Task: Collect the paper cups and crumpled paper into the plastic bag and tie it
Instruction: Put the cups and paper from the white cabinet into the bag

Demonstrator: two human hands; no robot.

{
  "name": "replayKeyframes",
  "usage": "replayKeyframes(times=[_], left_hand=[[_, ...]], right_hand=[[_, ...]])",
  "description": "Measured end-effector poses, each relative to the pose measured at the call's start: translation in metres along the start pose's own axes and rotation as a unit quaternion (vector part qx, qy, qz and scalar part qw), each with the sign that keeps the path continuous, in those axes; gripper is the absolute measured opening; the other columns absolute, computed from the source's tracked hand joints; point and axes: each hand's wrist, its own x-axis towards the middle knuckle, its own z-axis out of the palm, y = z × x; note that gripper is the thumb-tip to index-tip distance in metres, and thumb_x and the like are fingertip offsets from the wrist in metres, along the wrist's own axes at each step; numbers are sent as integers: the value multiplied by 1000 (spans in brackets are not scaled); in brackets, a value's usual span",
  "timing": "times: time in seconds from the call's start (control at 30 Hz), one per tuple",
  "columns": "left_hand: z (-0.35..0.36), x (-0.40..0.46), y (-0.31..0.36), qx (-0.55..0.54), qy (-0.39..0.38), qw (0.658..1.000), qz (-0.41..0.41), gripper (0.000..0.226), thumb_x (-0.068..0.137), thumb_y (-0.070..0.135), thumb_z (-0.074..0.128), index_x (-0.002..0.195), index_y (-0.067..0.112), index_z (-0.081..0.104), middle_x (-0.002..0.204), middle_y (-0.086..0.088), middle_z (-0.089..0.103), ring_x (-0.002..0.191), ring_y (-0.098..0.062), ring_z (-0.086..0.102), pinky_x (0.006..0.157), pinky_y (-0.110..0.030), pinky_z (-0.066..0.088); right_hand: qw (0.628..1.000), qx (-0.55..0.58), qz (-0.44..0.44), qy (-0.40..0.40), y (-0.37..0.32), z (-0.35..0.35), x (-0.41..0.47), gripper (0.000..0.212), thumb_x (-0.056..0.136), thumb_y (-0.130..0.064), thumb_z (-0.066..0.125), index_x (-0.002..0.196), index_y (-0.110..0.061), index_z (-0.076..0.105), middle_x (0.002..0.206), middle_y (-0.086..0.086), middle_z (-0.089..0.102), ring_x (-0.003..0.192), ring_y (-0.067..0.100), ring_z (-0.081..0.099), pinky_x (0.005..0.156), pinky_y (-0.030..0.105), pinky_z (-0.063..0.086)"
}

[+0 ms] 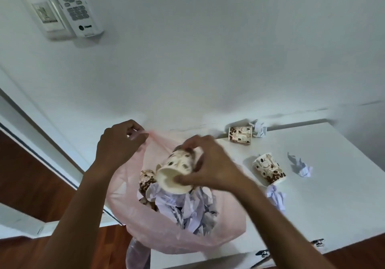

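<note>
Right now the left hand [119, 141] pinches the far rim of the pink plastic bag [166, 231], holding its mouth open off the left edge of the white counter [333, 206]. Right hand [208, 164] grips a paper cup [177, 171] by its base end, fingers curled round it, cup tipped with its open mouth facing the camera, right over the bag opening. Already inside the bag: another coffee-bean print cup [146, 180] against the left side, and a heap of crumpled white paper [191, 210] filling the middle.

On the counter: one cup on its side [240, 134] at the far edge near the wall, a paper ball [259, 131] just beside it on the right. A second cup [268, 168] lies tilted mid-counter, mouth toward the near side. Crumpled paper piece [302, 167] to its right, apart from it. Another paper wad [276, 199] sits just below that cup, near the right forearm.

Wall behind is white; a white remote [73, 4] sits in a wall holder top left. Wood floor [27, 175] shows on the left.
</note>
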Motion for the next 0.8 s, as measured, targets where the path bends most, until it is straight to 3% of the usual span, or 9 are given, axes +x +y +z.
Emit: replayKeyframes(times=[0.1,0.17,0.23,0.3,0.4,0.47,0.57,0.67,0.8], left_hand=[[3,3,-3,-16,-1,1000,-3,15,78,43,75,79,30,66,81,14,70,83,-14,68,78,-36,51],[2,3,-5,-17,3,1000,-8,14,80,39,76,80,29,67,81,16,69,84,-12,67,76,-34,50],[3,2,-6,-21,7,1000,-10,13,81,38,76,80,28,67,82,14,70,84,-13,68,77,-34,50],[5,0,-5,-32,8,999,-12,14,80,39,76,80,29,67,81,13,71,81,-13,69,79,-36,52],[11,-3,0,-65,8,998,-16,12,80,39,75,80,31,67,81,12,72,76,-13,71,83,-40,56],[16,-4,6,-90,11,996,-16,9,80,35,74,81,30,67,82,11,73,74,-12,72,83,-42,56],[22,-5,14,-110,23,994,-13,6,83,29,73,81,27,67,82,11,73,69,-5,71,82,-37,56],[25,-3,20,-130,36,991,-15,5,83,30,71,82,29,67,82,12,73,69,-5,71,78,-37,57],[28,3,24,-149,46,988,-19,6,79,37,70,82,34,66,82,12,73,73,-16,73,74,-48,59]], right_hand=[[993,-70,-25,-92,6,31,9,87,54,-49,92,130,-38,50,144,-7,36,117,13,55,96,32,53],[994,-41,-37,-95,6,22,7,75,61,-45,90,127,-36,56,147,-11,39,109,5,62,88,25,55],[999,9,-26,-26,11,-1,7,48,70,-42,85,114,-36,65,130,-16,58,84,-1,69,68,19,57],[994,25,-13,103,26,-28,14,25,78,-38,79,100,-32,70,103,-16,70,68,-1,68,58,14,52],[970,-33,39,239,78,-59,41,15,83,-28,74,97,-22,72,89,-10,72,70,-2,64,71,13,50],[973,-130,112,157,126,-64,62,27,83,-29,74,109,-22,70,107,-4,72,97,7,65,89,22,46],[964,-219,149,3,177,-49,77,46,80,-35,77,123,-25,65,130,0,63,119,17,58,94,24,40],[958,-247,141,-32,199,-32,77,44,78,-31,79,120,-24,67,125,2,65,114,20,60,92,26,44],[963,-212,167,4,205,-22,78,18,75,-22,80,89,-18,68,85,4,70,82,20,67,79,24,52]])
